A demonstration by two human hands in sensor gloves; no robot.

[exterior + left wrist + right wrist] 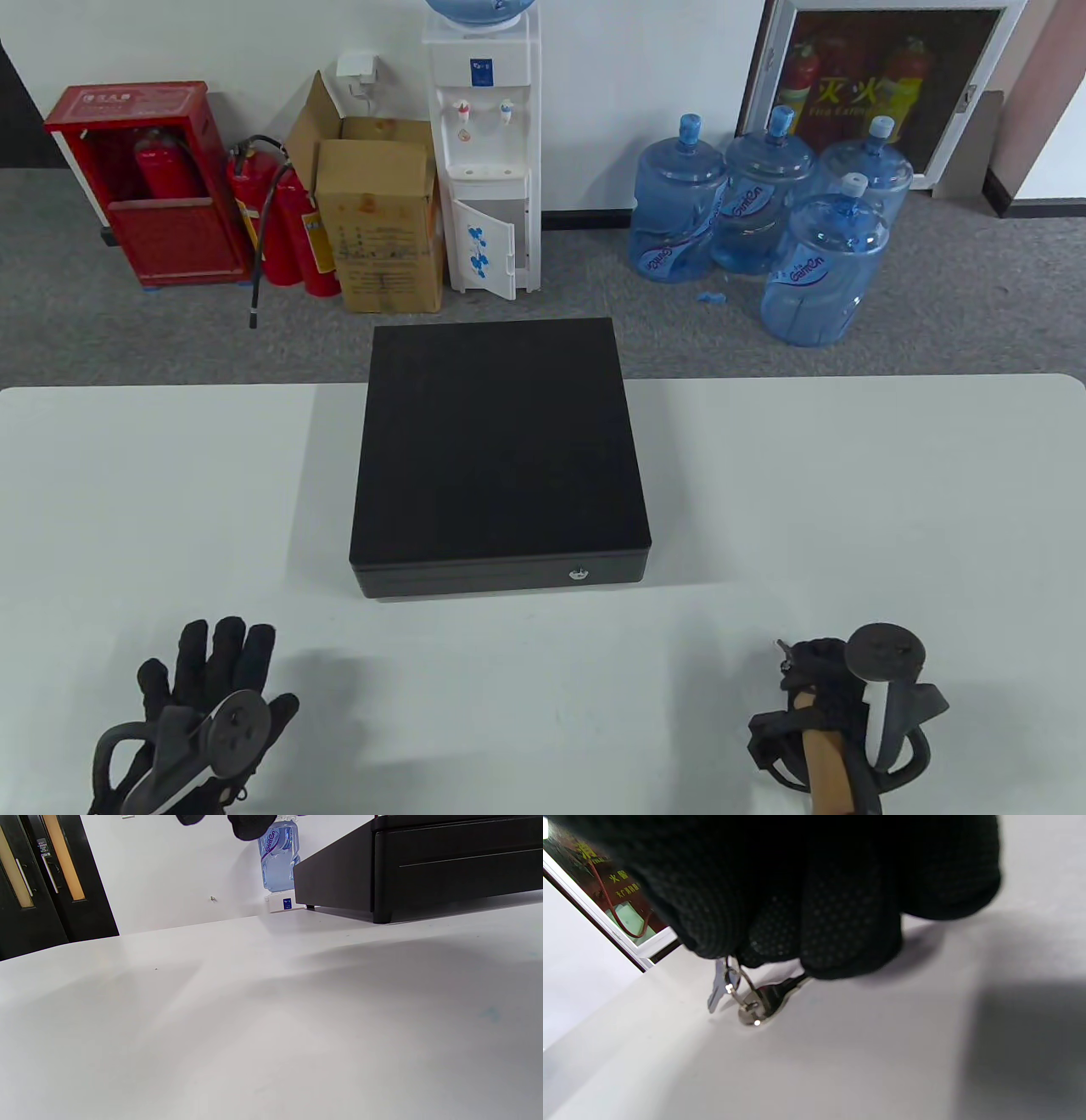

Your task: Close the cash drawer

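Note:
A black cash drawer (501,450) sits in the middle of the white table (848,509), its drawer front flush with the case and a small lock (579,576) at the front right. It also shows in the left wrist view (445,861). My left hand (208,671) rests flat on the table at the near left, fingers spread, holding nothing. My right hand (819,671) is curled at the near right, well short of the drawer. In the right wrist view its fingers (840,921) hold a ring of small keys (742,1001) whose ends touch the table.
Beyond the table's far edge stand fire extinguishers (284,221), a cardboard box (382,221), a water dispenser (488,144) and several blue water jugs (764,221). Black doors (38,878) show in the left wrist view.

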